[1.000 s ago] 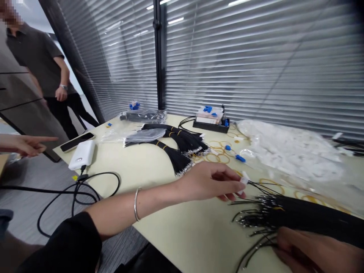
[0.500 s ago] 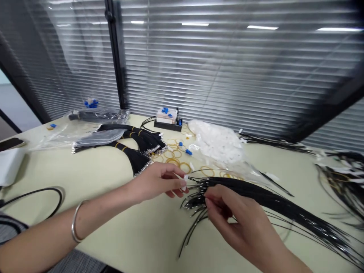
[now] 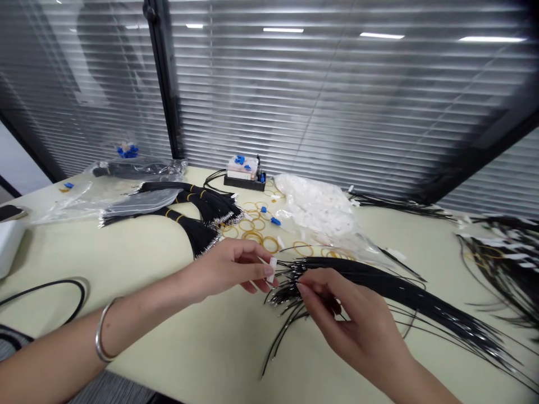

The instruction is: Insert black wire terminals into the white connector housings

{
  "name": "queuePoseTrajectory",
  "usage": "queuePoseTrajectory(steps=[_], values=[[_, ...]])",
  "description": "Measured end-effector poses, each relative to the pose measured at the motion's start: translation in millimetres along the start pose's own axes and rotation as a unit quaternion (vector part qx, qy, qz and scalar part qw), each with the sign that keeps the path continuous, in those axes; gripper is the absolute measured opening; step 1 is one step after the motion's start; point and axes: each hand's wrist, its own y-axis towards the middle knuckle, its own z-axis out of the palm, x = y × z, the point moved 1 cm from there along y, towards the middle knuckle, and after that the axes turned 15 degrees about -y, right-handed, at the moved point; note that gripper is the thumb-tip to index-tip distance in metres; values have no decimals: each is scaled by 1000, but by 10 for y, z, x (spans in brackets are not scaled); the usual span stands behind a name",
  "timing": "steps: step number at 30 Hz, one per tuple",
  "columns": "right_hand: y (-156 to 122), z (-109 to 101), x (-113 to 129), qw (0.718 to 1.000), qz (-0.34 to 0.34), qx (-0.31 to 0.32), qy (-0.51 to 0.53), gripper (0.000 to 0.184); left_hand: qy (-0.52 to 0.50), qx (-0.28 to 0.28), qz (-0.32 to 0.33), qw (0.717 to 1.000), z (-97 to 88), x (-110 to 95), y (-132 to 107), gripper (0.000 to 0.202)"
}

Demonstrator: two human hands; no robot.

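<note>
My left hand (image 3: 229, 269) pinches a small white connector (image 3: 272, 268) with thin black wires running from it, just above the pale table (image 3: 168, 314). A silver bangle sits on that wrist. My right hand (image 3: 349, 322) is close beside it, fingers curled and pinched on a thin black wire at the tinned ends of a long loose bundle of black wires (image 3: 400, 292) that fans out to the right across the table.
Tied black wire bundles (image 3: 197, 216) and yellow rubber bands (image 3: 256, 230) lie behind my hands. A clear bag of white connectors (image 3: 320, 210), a small box with blue parts (image 3: 244, 174), plastic bags (image 3: 126, 179), more wires (image 3: 505, 258) at right, a black cable (image 3: 50, 289) at left.
My view swung right, so the standing person and the pointing hand left the picture. My right hand came up from the table edge to the wire ends beside the connector.
</note>
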Motion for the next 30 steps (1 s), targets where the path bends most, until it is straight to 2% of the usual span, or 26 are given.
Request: queuePoseTrajectory(steps=[5, 8, 12, 16, 20, 22, 24, 25, 26, 28, 29, 30], values=[[2, -9, 7, 1000, -10, -14, -21, 5, 17, 6, 6, 1000, -16, 23, 16, 15], [4, -34, 14, 996, -25, -50, -63, 5, 47, 11, 17, 999, -16, 53, 25, 16], [9, -56, -2, 986, -45, -88, -133, 21, 99, 44, 53, 993, 11, 73, 0, 17], [9, -30, -30, 994, -68, -25, -79, 15, 158, 71, 98, 980, 42, 85, -35, 16], [10, 3, -58, 999, -41, 26, -21, 11, 179, 63, 84, 978, 27, 111, -15, 18], [19, 9, -88, 999, -40, 34, -16, 11, 228, 59, 85, 968, 31, 81, -19, 24], [32, 5, -137, 998, -48, 18, -34, 12, 327, 34, 110, 938, 70, -1, -85, 33], [38, 0, -167, 998, -51, 1, -49, 13, 387, 15, 126, 913, 107, -54, -153, 38], [42, -5, -198, 996, -52, -20, -65, 13, 453, -9, 161, 877, 151, -109, -251, 42], [45, -17, -251, 992, -52, -58, -96, 13, 560, -25, 204, 802, 235, -172, -529, 43], [43, -24, -270, 990, -53, -72, -107, 13, 590, -24, 211, 779, 253, -168, -701, 41], [40, -32, -280, 988, -56, -81, -119, 13, 604, 0, 210, 769, 248, -134, -887, 39]])
